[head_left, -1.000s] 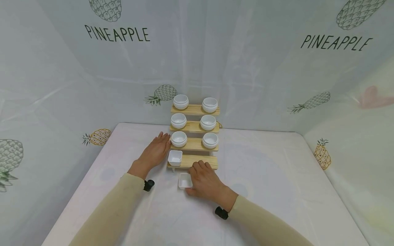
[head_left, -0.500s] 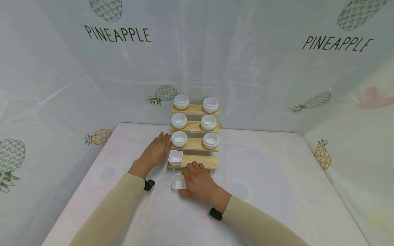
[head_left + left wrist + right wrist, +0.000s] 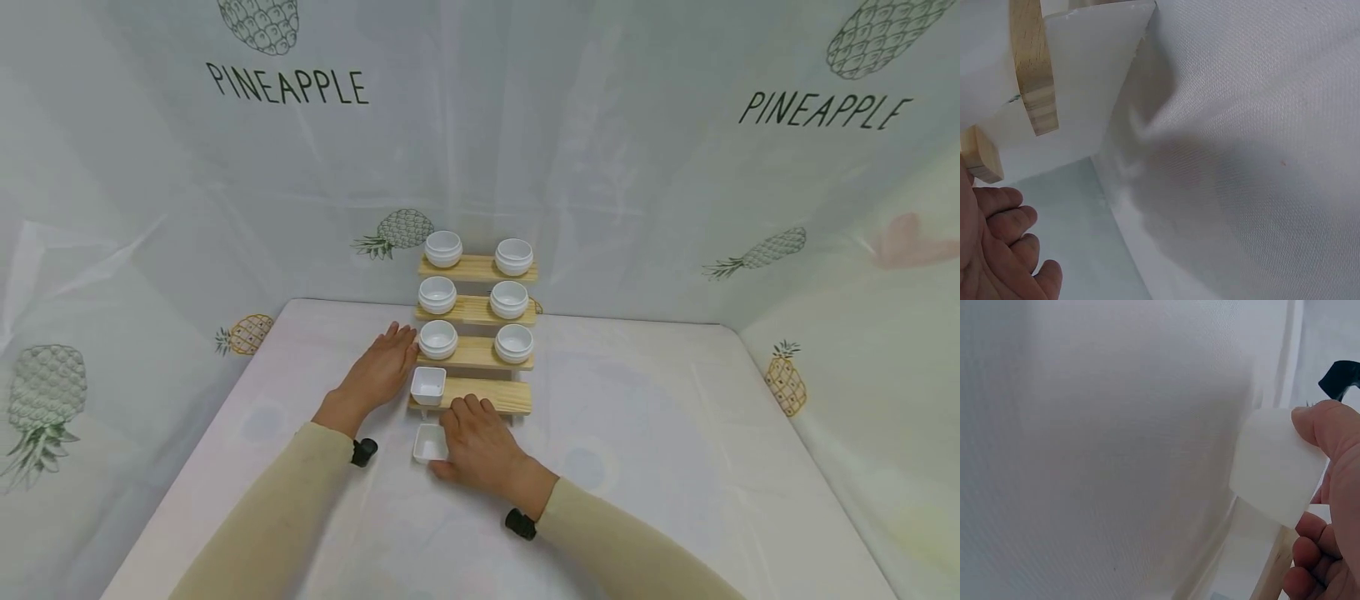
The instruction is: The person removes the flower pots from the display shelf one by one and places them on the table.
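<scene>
My right hand [image 3: 477, 443] holds a small white square dish [image 3: 428, 445] just in front of the lowest step of a wooden tiered stand [image 3: 483, 395]. In the right wrist view the thumb presses near one corner of the dish [image 3: 1275, 465], with curled fingers on its far side. At the stand's left side, my left hand [image 3: 381, 364] lies with fairly straight fingers, the tips close to the third step. A matching square dish [image 3: 428, 385] sits at the left end of the lowest step. The left wrist view shows that hand's relaxed fingers [image 3: 1013, 224] by the stand's wooden edges.
White round bowls stand in pairs on the upper steps, among them a left bowl [image 3: 438, 339] and a right bowl [image 3: 513, 342] on the third. Behind the stand hangs a pineapple-print curtain [image 3: 637, 167]. A pale cloth [image 3: 637, 433] covers the table.
My right hand has shifted left along the stand's front with the square dish, slowing in the last half second. My left hand has stayed put.
</scene>
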Available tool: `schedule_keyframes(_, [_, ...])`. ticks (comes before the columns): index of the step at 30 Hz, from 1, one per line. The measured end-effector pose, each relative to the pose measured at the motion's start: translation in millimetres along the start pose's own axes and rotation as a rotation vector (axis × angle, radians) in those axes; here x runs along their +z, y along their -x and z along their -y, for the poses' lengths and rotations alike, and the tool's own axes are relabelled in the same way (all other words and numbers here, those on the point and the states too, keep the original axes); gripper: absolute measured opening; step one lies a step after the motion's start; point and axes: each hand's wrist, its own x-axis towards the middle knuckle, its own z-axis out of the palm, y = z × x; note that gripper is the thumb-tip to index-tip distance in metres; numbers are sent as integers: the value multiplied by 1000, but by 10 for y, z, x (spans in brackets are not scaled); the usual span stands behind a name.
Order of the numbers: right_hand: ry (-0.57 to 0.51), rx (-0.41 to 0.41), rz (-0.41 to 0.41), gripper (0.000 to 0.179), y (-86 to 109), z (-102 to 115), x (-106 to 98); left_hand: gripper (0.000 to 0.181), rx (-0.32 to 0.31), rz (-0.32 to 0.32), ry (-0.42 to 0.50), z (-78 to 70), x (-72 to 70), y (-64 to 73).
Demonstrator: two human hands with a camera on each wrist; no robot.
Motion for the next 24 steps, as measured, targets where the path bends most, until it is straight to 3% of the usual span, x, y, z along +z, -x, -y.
schedule_keyframes(5, [-86, 22, -3, 63, -25, -77, -140, 61, 5, 0, -5, -7, -4, -1])
schedule_keyframes(13, [-93, 46, -134, 58, -257, -335, -377, 61, 12, 14, -3, -15, -34, 15])
schedule_keyframes(24, [30, 20, -90, 53, -463, -343, -318, 61, 20, -2, -5, -12, -41, 51])
